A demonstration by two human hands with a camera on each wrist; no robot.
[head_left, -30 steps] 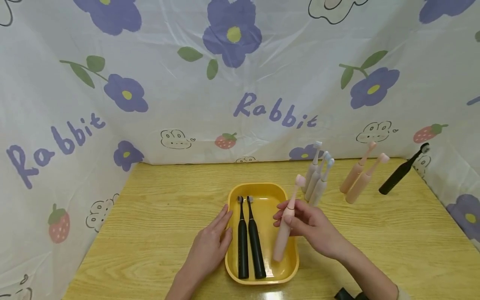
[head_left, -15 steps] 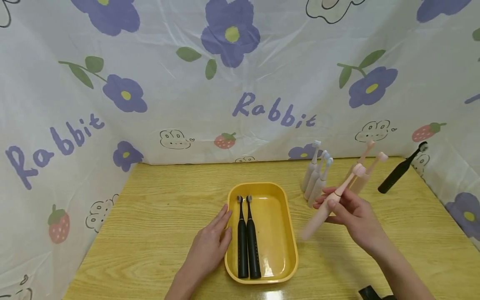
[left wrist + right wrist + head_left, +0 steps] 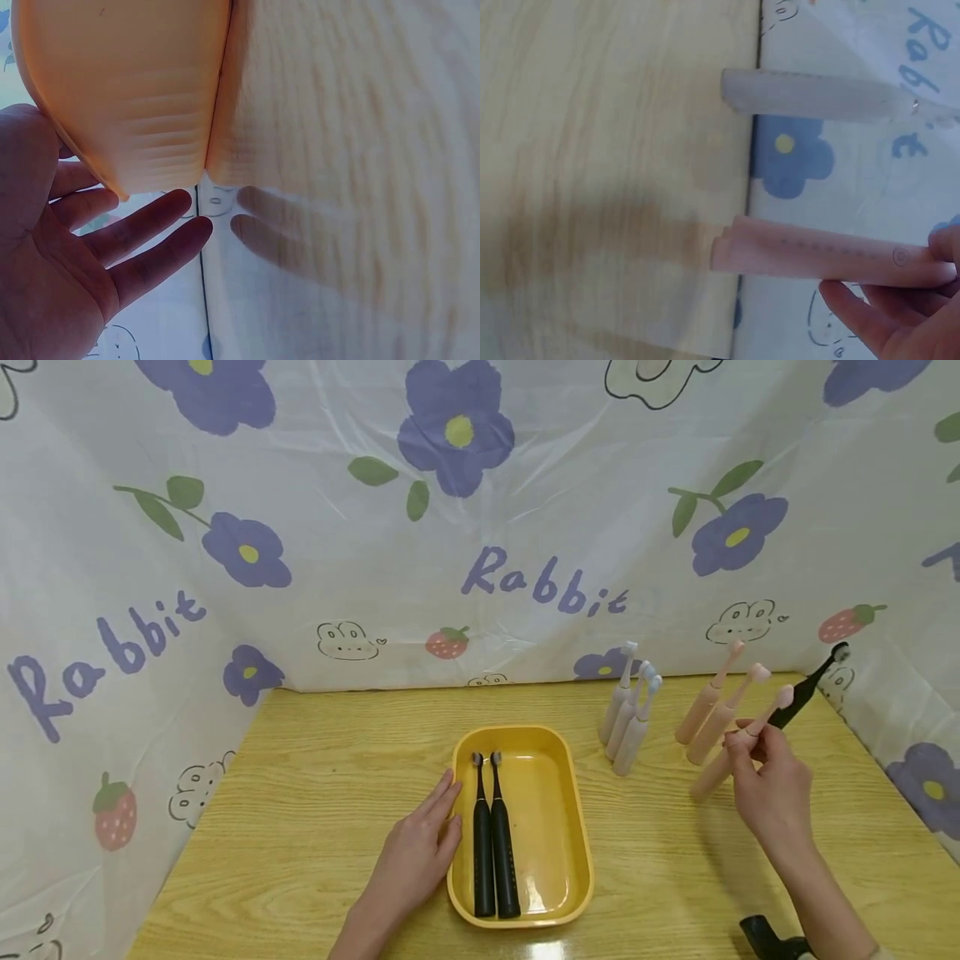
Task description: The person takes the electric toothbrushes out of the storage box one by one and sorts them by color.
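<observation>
- Pink plastic electric toothbrush (image 3: 738,743) is pinched high on its handle by the right hand (image 3: 772,789), tilted with its brush head up and its base low over the pale wooden table (image 3: 315,793), just beside two standing pink toothbrushes (image 3: 708,714); the tilt matches a lean-to placing, I judge.
- Flat and spread, the left hand (image 3: 416,860) rests with straight fingers against the left rim of the yellow oblong plastic tray (image 3: 558,827), apparently steadying it.
- Two black electric toothbrushes (image 3: 491,843) lie side by side in the tray's left half, heads away from the person.
- Three pale grey toothbrushes (image 3: 626,718) stand clustered between tray and pink pair; one more black toothbrush (image 3: 806,689) leans at the far right against the flowered plastic sheet (image 3: 480,510).
- Whether the held brush's base touches the table cannot be told; the right wrist view shows only its blurred handle (image 3: 817,251).
- A dark object (image 3: 772,937) at the bottom edge is cut off.
</observation>
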